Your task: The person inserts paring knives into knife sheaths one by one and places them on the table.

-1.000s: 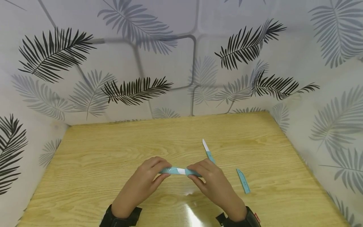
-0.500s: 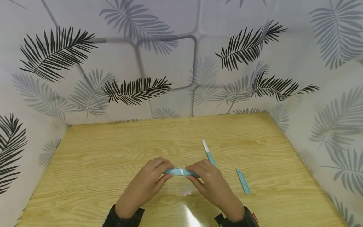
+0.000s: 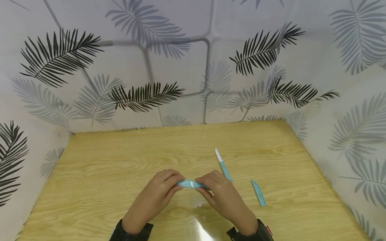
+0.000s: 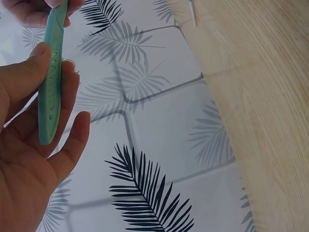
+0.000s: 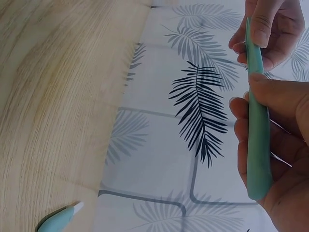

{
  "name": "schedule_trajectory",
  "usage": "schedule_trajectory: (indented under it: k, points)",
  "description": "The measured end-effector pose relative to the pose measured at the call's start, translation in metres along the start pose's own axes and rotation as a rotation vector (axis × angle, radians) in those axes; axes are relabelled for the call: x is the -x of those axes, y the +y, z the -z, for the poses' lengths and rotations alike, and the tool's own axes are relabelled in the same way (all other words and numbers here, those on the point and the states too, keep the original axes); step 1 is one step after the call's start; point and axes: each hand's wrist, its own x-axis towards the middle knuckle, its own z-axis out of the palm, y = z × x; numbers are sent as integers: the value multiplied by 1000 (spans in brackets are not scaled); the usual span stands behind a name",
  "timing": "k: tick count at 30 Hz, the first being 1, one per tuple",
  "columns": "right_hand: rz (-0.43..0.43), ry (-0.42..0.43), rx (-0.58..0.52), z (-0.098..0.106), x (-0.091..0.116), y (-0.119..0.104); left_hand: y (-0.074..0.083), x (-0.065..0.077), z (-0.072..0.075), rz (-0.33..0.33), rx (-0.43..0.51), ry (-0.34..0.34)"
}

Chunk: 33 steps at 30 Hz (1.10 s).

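Observation:
My left hand (image 3: 159, 189) pinches a teal blade sheath (image 3: 184, 183) between thumb and fingers. The sheath, with slots along its side, also shows in the left wrist view. My right hand (image 3: 221, 190) grips the smooth teal handle of a paring knife (image 5: 259, 150). Sheath and handle are end to end in one line, held over the table. Most of the blade is hidden inside the sheath; a small white patch shows near the joint. Beyond my right hand lies a second paring knife (image 3: 223, 165), its white blade bare. Right of that hand is a second teal sheath (image 3: 258, 193).
The wood-grain table (image 3: 120, 154) reaches back to a wall covering (image 3: 181, 73) with a leaf print, which also runs along both sides. Black bands (image 3: 132, 231) circle both wrists.
Both hands have come closer together, and the knife's blade has slid deeper into the sheath, leaving far less white in sight. The second knife and second sheath have stayed put.

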Motion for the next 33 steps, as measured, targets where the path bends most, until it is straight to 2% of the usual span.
schedule_trajectory:
  k: [4, 10, 15, 18, 23, 26, 30, 33]
  points:
    - [-11, -27, 19, 0, -2, -2, 0, 1, 0, 4, 2, 6]
    - [-38, -91, 64, 0, -4, -4, -1, 4, -2, 21, -13, -19]
    - [-24, -140, 115, -1, -5, -4, -3, 7, -4, 22, -26, -37]
    - [-27, -155, 114, -3, -6, -6, -4, 8, -5, 26, -28, -43]
    - [-87, -212, 84, -5, -10, -9, -8, 11, -5, 41, -33, -39]
    - [-137, -277, 53, -8, -14, -10, -12, 12, 0, 55, -49, 17]
    - [-228, -366, -20, -14, -19, -8, -18, 15, 8, 53, -81, 159]
    - [-314, -397, -72, -21, -24, -5, -20, 18, 13, 54, -106, 245]
